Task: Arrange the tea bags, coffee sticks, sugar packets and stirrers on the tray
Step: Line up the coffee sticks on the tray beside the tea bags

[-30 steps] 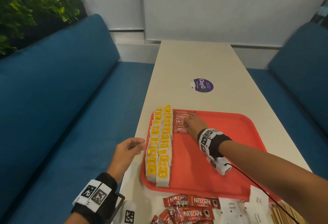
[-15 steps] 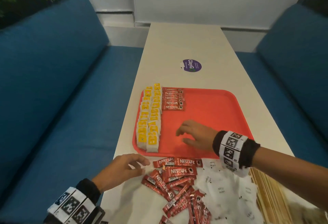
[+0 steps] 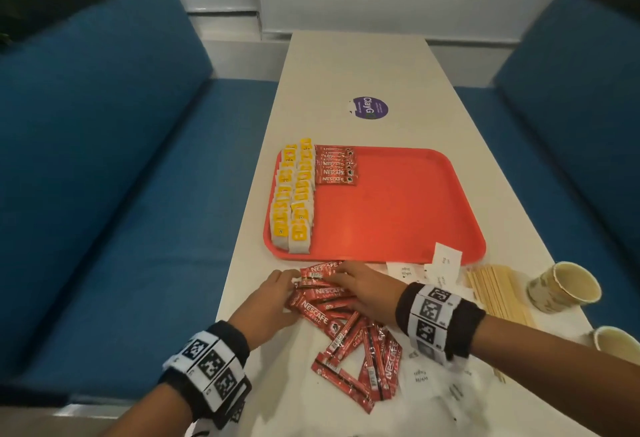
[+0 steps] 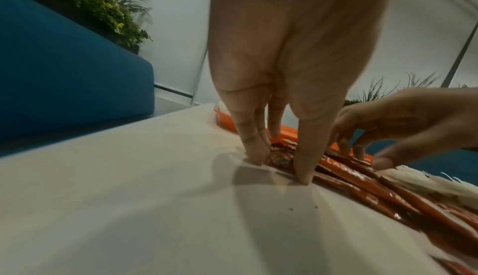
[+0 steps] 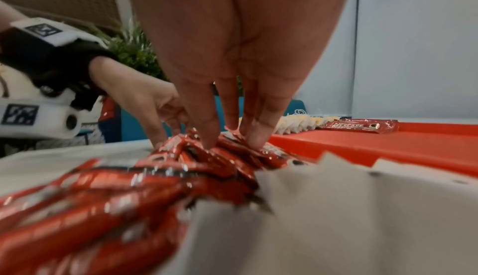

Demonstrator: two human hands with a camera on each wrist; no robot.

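Note:
A red tray (image 3: 391,214) lies on the table, with two columns of yellow tea bags (image 3: 294,194) along its left side. A short stack of coffee sticks (image 3: 335,168) sits beside them at the far end. Loose red coffee sticks (image 3: 349,343) are piled on the table in front of the tray. My left hand (image 3: 287,280) touches the left ends of the top sticks with straight fingers (image 4: 254,156). My right hand (image 3: 337,277) rests its fingertips (image 5: 209,138) on top of the same sticks. White sugar packets (image 3: 445,261) and wooden stirrers (image 3: 495,292) lie to the right.
Two paper cups (image 3: 564,286) (image 3: 618,343) stand at the table's right edge near the stirrers. A purple sticker (image 3: 369,108) marks the table beyond the tray. Blue sofas (image 3: 104,159) (image 3: 571,107) flank the narrow table on both sides.
My right hand left the stack on the tray and came back to the loose pile. My left hand moved right onto the pile's left ends. The head view tilted down.

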